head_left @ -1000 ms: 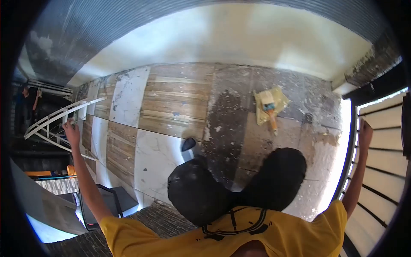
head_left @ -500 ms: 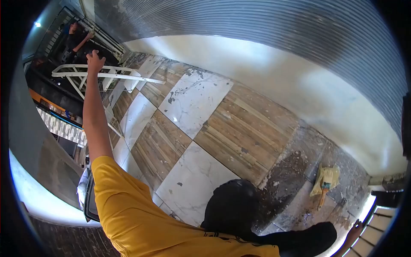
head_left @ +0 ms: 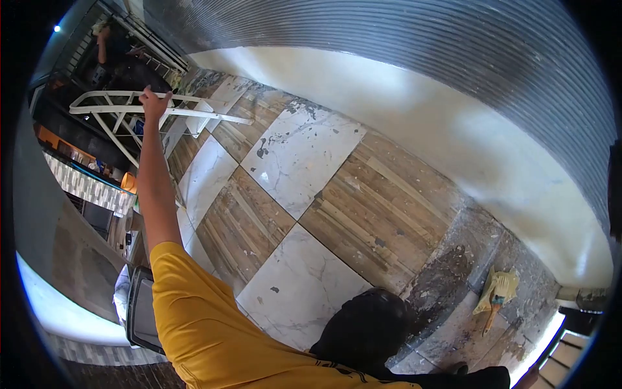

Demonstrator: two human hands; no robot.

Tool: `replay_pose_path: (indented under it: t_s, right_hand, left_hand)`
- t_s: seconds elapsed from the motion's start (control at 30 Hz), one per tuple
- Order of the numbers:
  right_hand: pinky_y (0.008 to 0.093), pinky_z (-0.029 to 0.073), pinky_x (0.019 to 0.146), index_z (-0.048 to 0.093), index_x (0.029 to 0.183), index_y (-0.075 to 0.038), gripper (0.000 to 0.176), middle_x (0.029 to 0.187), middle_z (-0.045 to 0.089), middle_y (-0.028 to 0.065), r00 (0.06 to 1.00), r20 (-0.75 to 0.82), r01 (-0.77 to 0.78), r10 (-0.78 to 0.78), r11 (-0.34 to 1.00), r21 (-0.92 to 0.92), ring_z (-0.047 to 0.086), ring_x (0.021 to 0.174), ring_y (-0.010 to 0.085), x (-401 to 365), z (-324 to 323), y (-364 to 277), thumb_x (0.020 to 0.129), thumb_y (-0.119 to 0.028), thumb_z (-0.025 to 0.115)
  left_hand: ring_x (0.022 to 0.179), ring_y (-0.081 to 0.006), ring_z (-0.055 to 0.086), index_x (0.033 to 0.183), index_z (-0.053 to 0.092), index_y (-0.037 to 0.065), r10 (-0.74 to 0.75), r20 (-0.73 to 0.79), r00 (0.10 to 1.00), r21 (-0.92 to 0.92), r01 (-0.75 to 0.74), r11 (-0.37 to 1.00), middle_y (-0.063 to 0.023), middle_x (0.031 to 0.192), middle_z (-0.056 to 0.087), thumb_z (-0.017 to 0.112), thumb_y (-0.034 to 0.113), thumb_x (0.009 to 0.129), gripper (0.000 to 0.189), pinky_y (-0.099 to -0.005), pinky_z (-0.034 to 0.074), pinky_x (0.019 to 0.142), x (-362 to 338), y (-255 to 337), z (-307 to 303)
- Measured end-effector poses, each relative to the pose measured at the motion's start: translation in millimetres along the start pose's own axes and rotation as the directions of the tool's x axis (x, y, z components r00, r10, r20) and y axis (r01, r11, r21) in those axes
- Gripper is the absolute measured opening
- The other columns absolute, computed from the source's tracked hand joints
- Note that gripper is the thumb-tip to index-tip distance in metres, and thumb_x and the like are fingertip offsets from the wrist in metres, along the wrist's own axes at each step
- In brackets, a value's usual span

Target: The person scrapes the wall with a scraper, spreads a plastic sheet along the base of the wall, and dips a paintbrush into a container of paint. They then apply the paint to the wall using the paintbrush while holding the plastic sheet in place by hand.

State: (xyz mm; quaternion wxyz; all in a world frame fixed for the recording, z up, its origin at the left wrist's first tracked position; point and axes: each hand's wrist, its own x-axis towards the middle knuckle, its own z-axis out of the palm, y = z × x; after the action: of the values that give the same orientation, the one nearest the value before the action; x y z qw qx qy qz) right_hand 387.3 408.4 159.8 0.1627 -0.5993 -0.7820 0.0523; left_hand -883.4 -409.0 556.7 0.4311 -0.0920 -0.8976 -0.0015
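Observation:
My left hand [head_left: 155, 104] is stretched far out at the upper left, fingers apart. In this view it overlaps the rails of a white metal ladder [head_left: 220, 117] that lies at a slant beyond it. Its yellow sleeve [head_left: 207, 311] fills the lower left. Only a small part of my right hand [head_left: 529, 377] shows at the lower right edge, its fingers hidden, beside a dark-framed barred opening [head_left: 562, 356]. Close to that side, a paintbrush [head_left: 493, 312] with a wooden handle rests on a yellowish crumpled wrapper [head_left: 501, 285] on the floor.
Another person [head_left: 120, 61] in dark clothes is at the far upper left. The paint-flecked floor [head_left: 337, 259] has marble-look and wood-look tiles, with a dark stained patch [head_left: 440, 275]. A ribbed grey wall [head_left: 389, 39] runs along the right. An orange container [head_left: 129, 183] stands left of my arm.
My left hand has shifted slightly right and down, its fingers spreading across the ladder rails. My right hand has dropped toward the bottom edge. The other person's arm is now raised. The view has shifted.

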Motion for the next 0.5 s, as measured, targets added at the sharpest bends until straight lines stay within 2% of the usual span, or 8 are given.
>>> replay_pose_path:
  t_s: [0.07,0.1,0.17,0.23,0.33,0.4,0.47,0.5]
  right_hand:
    - [0.0410,0.048,0.050,0.076,0.079,-0.001,0.025,0.067,0.072,0.0124,0.994,-0.110,-0.029,0.010,0.984,-0.176,0.066,0.054,0.0244,-28,-5,8,0.095,-0.018,0.068]
    - [0.0462,0.054,0.061,0.079,0.089,-0.001,0.023,0.077,0.074,0.0196,0.972,-0.237,-0.017,0.004,0.999,-0.052,0.070,0.064,0.0331,-32,7,22,0.093,-0.019,0.065]
    - [0.0428,0.048,0.063,0.068,0.088,0.001,0.026,0.075,0.062,0.0148,0.991,-0.105,-0.091,0.084,0.994,-0.066,0.057,0.067,0.0274,-37,22,77,0.099,-0.021,0.061]
    - [0.0381,0.041,0.064,0.058,0.088,0.003,0.030,0.072,0.049,0.0087,0.989,0.039,-0.140,0.141,0.990,-0.027,0.043,0.069,0.0195,-47,18,88,0.104,-0.022,0.055]
    - [0.0360,0.038,0.061,0.058,0.088,0.003,0.027,0.071,0.047,0.0059,0.985,0.060,-0.159,0.160,0.987,-0.021,0.040,0.068,0.0160,-49,23,79,0.103,-0.019,0.056]
    - [0.0446,0.048,0.071,0.066,0.102,0.006,0.028,0.083,0.065,0.0204,0.951,0.140,-0.246,0.275,0.950,-0.190,0.057,0.074,0.0279,-50,26,78,0.103,-0.021,0.060]
    - [0.0443,0.047,0.070,0.067,0.107,0.008,0.027,0.084,0.066,0.0219,0.976,0.118,-0.164,0.181,0.976,-0.146,0.051,0.072,0.0277,-54,25,63,0.102,-0.018,0.063]
    - [0.0442,0.047,0.071,0.066,0.109,0.009,0.026,0.084,0.066,0.0244,0.977,0.103,-0.163,0.184,0.969,-0.183,0.052,0.073,0.0299,-57,28,59,0.101,-0.016,0.063]
  left_hand:
    - [0.135,-0.0549,0.039,0.149,0.030,-0.010,-0.111,-0.167,0.980,-0.016,0.110,0.994,-0.0395,0.146,0.035,0.081,0.080,0.064,0.133,-0.0542,0.039,0.112,19,-29,29]
    - [0.139,-0.0495,0.039,0.146,0.028,-0.016,-0.419,-0.052,0.907,-0.257,0.393,0.883,-0.0362,0.150,0.034,0.078,0.087,0.059,0.143,-0.0539,0.034,0.117,32,-38,31]
    - [0.123,-0.0426,0.053,0.149,0.039,0.011,-0.558,0.313,0.769,-0.834,0.504,0.226,-0.0239,0.139,0.048,0.085,0.059,0.076,0.099,-0.0649,0.055,0.092,13,7,-26]
    - [0.139,-0.0524,0.036,0.163,0.013,0.024,-0.559,0.369,0.743,-0.925,0.353,-0.142,-0.0230,0.163,0.010,0.068,0.064,0.090,0.100,-0.0745,0.049,0.102,-3,29,-60]
    - [0.149,-0.0565,0.019,0.162,-0.005,0.041,-0.423,0.466,0.777,-0.797,0.161,-0.582,-0.0143,0.170,-0.006,0.057,0.079,0.085,0.106,-0.0797,0.034,0.110,-13,30,-81]
    - [0.148,-0.0590,0.019,0.161,-0.012,0.042,-0.417,0.457,0.785,-0.753,0.093,-0.651,-0.0140,0.170,-0.006,0.054,0.079,0.086,0.107,-0.0817,0.032,0.110,-14,39,-85]
    - [0.147,-0.0619,0.016,0.159,-0.017,0.046,-0.091,0.486,0.869,-0.485,0.182,-0.855,-0.0144,0.171,-0.008,0.051,0.078,0.089,0.103,-0.0826,0.025,0.113,2,-6,-50]
    - [0.147,-0.0620,0.015,0.158,-0.017,0.047,-0.118,0.452,0.884,-0.547,0.171,-0.820,-0.0154,0.171,-0.008,0.050,0.080,0.087,0.103,-0.0820,0.023,0.114,-4,25,-57]
